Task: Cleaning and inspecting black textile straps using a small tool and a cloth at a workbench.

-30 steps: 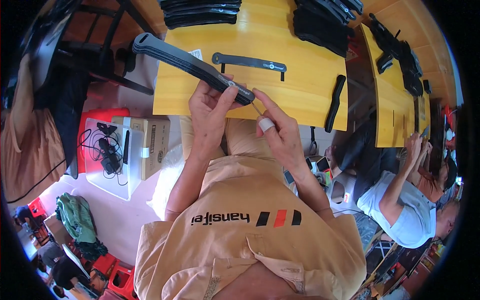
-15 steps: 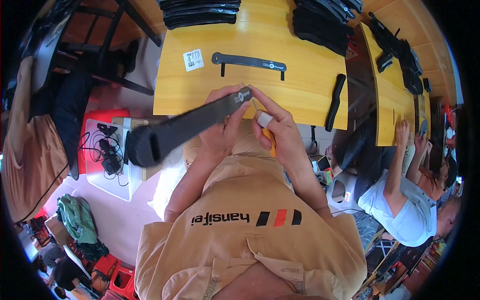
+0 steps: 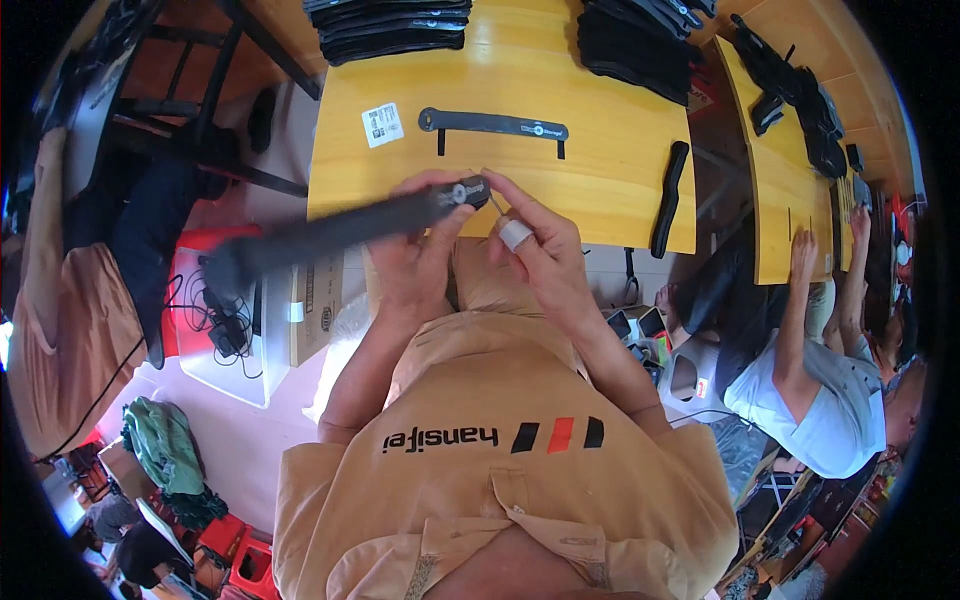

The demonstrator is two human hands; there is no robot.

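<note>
My left hand grips a long dark fabric strap near its labelled end. The strap's other end swings out to the left and is blurred. My right hand, with white tape round one finger, is closed on a hand tool with a thin metal shaft. The shaft's tip is close to the strap's labelled end; whether it touches, I cannot tell. My fingers hide the tool's handle. On the table beyond my hands lies another dark strap with a round holed end and two short black tabs beneath.
The yellow wooden table bears a white printed sticker, a black strip and stacks of folded straps and black pieces. A clear bin with cables stands left. Other people sit left and right.
The strap's loose end has swung up and further left. Both hands have shifted slightly left; the tool's orange handle, visible before, is now hidden. The view has turned a little.
</note>
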